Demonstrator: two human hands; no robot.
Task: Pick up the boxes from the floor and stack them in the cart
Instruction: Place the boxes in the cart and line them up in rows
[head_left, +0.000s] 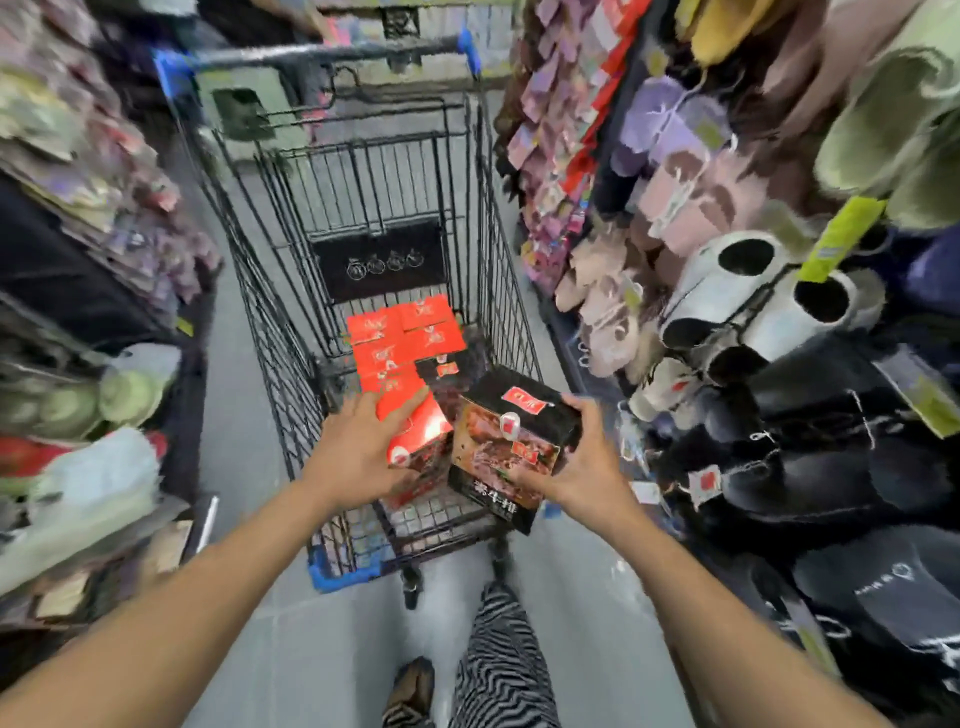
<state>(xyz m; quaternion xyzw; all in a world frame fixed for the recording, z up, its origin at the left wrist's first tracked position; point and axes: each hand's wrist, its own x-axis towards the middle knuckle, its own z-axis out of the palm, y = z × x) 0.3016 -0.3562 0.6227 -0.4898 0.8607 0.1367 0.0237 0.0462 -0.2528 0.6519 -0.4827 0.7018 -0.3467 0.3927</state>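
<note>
Person at the near end of a wire cart (270, 332), both bare arms reaching forward over its rim. The left hand (358, 447) lies against a red box (423, 431), fingers stretched nearly straight across the box's top and left side; it appears to press the box rather than clasp it, though the underside of the palm is hidden. The right hand (576, 467) grips a black box (511, 441), fingers curled round its far right edge and thumb on the near printed face. Both boxes are tilted, touch each other side by side, and sit over the near end of the basket. Further in, on the basket floor, lie stacked red boxes (405, 338), packed edge to edge; one small dark box shows beside them.

The lower corner of the black box overlaps the cart rim and hides it. Motion blur smears the print on every box and the goods on the left shelves (78, 218). Slippers (727, 270) hang on the right rack. A striped trouser leg (498, 649) and one shoe (413, 680) are cut off at the bottom edge.
</note>
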